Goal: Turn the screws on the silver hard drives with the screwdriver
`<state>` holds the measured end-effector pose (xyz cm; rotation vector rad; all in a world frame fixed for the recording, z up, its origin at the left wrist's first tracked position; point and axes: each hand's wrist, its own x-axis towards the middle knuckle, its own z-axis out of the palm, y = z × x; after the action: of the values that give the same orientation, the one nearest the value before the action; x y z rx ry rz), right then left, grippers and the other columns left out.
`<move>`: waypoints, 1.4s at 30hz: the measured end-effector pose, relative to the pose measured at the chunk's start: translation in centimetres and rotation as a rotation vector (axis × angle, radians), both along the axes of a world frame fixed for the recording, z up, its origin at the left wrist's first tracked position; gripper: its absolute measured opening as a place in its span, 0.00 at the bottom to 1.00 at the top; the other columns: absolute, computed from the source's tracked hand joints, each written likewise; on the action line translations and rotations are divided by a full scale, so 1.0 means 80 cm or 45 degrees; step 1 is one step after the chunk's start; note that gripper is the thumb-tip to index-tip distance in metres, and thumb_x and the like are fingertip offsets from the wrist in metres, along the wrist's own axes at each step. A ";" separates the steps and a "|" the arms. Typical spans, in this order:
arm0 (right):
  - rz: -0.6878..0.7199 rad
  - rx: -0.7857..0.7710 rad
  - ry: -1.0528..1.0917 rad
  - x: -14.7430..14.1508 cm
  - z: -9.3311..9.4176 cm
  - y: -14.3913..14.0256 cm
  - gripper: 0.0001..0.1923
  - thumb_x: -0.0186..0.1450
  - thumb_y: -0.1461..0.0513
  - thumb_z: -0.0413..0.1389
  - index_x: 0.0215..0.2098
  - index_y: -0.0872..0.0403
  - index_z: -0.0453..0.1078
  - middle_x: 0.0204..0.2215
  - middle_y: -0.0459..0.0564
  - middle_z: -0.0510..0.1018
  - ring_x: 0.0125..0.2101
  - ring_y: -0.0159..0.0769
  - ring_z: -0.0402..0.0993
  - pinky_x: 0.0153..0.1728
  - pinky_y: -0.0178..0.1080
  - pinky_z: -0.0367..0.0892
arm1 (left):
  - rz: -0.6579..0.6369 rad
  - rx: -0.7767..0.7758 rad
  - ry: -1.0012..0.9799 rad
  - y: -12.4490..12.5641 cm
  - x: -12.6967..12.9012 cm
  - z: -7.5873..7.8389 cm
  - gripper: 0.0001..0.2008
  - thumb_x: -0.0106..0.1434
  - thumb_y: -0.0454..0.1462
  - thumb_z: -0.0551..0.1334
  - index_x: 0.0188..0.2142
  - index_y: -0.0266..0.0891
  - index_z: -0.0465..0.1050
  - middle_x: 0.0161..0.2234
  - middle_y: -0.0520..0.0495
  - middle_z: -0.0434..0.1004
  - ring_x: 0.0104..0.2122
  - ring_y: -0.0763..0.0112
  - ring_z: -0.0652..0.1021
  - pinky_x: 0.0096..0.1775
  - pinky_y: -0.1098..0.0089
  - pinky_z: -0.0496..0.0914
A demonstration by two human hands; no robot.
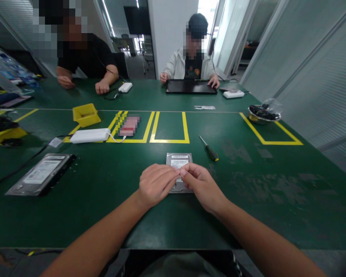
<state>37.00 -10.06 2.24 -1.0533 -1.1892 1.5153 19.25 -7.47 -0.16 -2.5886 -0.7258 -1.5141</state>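
Note:
A silver hard drive (179,157) with a white label lies flat on the green table in front of me, partly hidden by my hands. Over its middle, my left hand (157,184) has its fingers pressed together, the tips meeting those of the other hand. My right hand (203,186) is closed in a pinch just above the label. Whatever sits between the fingertips, if anything, is too small to make out. To the right of the drive rests a screwdriver (211,152) with a black and yellow handle, its shaft pointing away from me.
At left lies another hard drive (43,173) with small pale bits beside it. Further back are a white power bank (90,135), a yellow bin (86,114) and a metal bowl (263,115) of dark items. Across the table, one of two people touches a black panel (191,87).

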 end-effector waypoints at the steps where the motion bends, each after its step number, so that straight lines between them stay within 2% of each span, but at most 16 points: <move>1: 0.002 -0.006 0.010 0.000 0.001 -0.001 0.12 0.65 0.54 0.59 0.32 0.56 0.70 0.21 0.39 0.64 0.22 0.26 0.55 0.25 0.32 0.54 | 0.020 0.004 0.010 0.001 -0.001 -0.002 0.14 0.59 0.26 0.67 0.45 0.36 0.76 0.39 0.44 0.83 0.40 0.66 0.82 0.43 0.67 0.75; 6: 0.078 0.046 0.048 0.003 0.008 -0.005 0.10 0.66 0.59 0.57 0.42 0.55 0.74 0.28 0.42 0.71 0.25 0.27 0.61 0.31 0.33 0.61 | 0.118 0.006 0.038 0.009 -0.004 -0.009 0.13 0.60 0.26 0.66 0.45 0.35 0.76 0.40 0.43 0.83 0.41 0.65 0.82 0.44 0.65 0.75; 11: 0.116 0.101 0.032 0.006 0.008 -0.005 0.11 0.66 0.60 0.56 0.45 0.53 0.75 0.35 0.45 0.76 0.29 0.28 0.66 0.37 0.35 0.65 | 0.100 -0.005 0.071 0.015 -0.006 -0.010 0.14 0.62 0.27 0.65 0.47 0.36 0.74 0.41 0.44 0.83 0.41 0.66 0.81 0.45 0.65 0.75; 13: 0.129 0.160 -0.035 0.008 0.004 -0.005 0.11 0.67 0.60 0.54 0.46 0.53 0.75 0.37 0.47 0.77 0.33 0.31 0.70 0.41 0.37 0.66 | 0.088 -0.054 0.074 0.015 -0.005 -0.007 0.12 0.63 0.28 0.64 0.47 0.36 0.74 0.40 0.44 0.82 0.40 0.67 0.81 0.45 0.65 0.74; 16: 0.069 0.371 -0.321 0.014 -0.004 -0.005 0.12 0.68 0.62 0.53 0.47 0.55 0.73 0.38 0.50 0.76 0.38 0.35 0.72 0.43 0.39 0.67 | 0.069 -0.195 0.030 0.013 -0.001 -0.002 0.07 0.65 0.29 0.62 0.42 0.36 0.75 0.37 0.45 0.81 0.38 0.68 0.79 0.43 0.66 0.73; 19: 0.059 0.732 -0.777 0.021 -0.009 -0.007 0.11 0.68 0.64 0.53 0.47 0.57 0.73 0.38 0.53 0.75 0.37 0.36 0.71 0.42 0.41 0.68 | 0.105 -0.366 -0.054 0.010 0.003 0.002 0.03 0.65 0.30 0.61 0.37 0.36 0.73 0.32 0.47 0.77 0.34 0.69 0.76 0.39 0.68 0.71; 22: 0.225 1.051 -1.215 0.024 -0.008 -0.008 0.09 0.69 0.63 0.54 0.43 0.59 0.74 0.39 0.56 0.76 0.40 0.42 0.70 0.44 0.46 0.67 | 0.167 -0.534 -0.111 0.008 0.005 0.004 0.03 0.65 0.31 0.59 0.34 0.37 0.72 0.30 0.49 0.74 0.31 0.71 0.74 0.36 0.69 0.69; 24: 0.341 1.164 -1.411 0.023 -0.008 -0.009 0.09 0.68 0.61 0.55 0.41 0.59 0.75 0.39 0.56 0.76 0.41 0.45 0.70 0.45 0.48 0.67 | 0.181 -0.621 -0.135 0.009 0.005 0.003 0.04 0.64 0.31 0.59 0.34 0.37 0.72 0.30 0.50 0.74 0.31 0.71 0.74 0.36 0.70 0.69; 29: 0.509 1.220 -1.602 0.019 -0.012 -0.010 0.13 0.66 0.58 0.60 0.44 0.59 0.74 0.42 0.56 0.77 0.45 0.47 0.71 0.48 0.48 0.67 | 0.143 -0.752 -0.220 0.011 0.004 -0.002 0.02 0.62 0.31 0.61 0.35 0.37 0.72 0.29 0.51 0.74 0.29 0.72 0.75 0.35 0.71 0.70; 35: 0.504 1.267 -1.692 0.019 -0.011 -0.013 0.19 0.62 0.59 0.65 0.48 0.59 0.72 0.45 0.56 0.76 0.47 0.47 0.70 0.48 0.48 0.65 | 0.093 -0.765 -0.229 0.013 0.004 0.000 0.02 0.62 0.31 0.62 0.34 0.37 0.73 0.29 0.51 0.75 0.29 0.73 0.75 0.34 0.72 0.70; 40: 0.426 1.335 -1.775 0.017 -0.021 -0.013 0.08 0.69 0.63 0.56 0.44 0.57 0.72 0.41 0.54 0.77 0.45 0.45 0.70 0.46 0.47 0.63 | 0.056 -0.756 -0.210 0.013 0.003 0.003 0.03 0.63 0.32 0.62 0.36 0.37 0.75 0.32 0.49 0.76 0.32 0.71 0.76 0.36 0.70 0.70; 42: 0.402 1.379 -1.774 0.018 -0.025 -0.012 0.07 0.70 0.65 0.53 0.44 0.57 0.72 0.40 0.53 0.77 0.44 0.43 0.71 0.46 0.47 0.62 | 0.040 -0.774 -0.224 0.013 0.003 0.003 0.04 0.64 0.32 0.61 0.37 0.37 0.75 0.33 0.48 0.76 0.33 0.71 0.76 0.37 0.70 0.70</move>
<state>38.42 -11.04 0.25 -1.0543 -2.7244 -0.1190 19.52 -6.43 0.07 -2.8287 -1.4356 -1.7428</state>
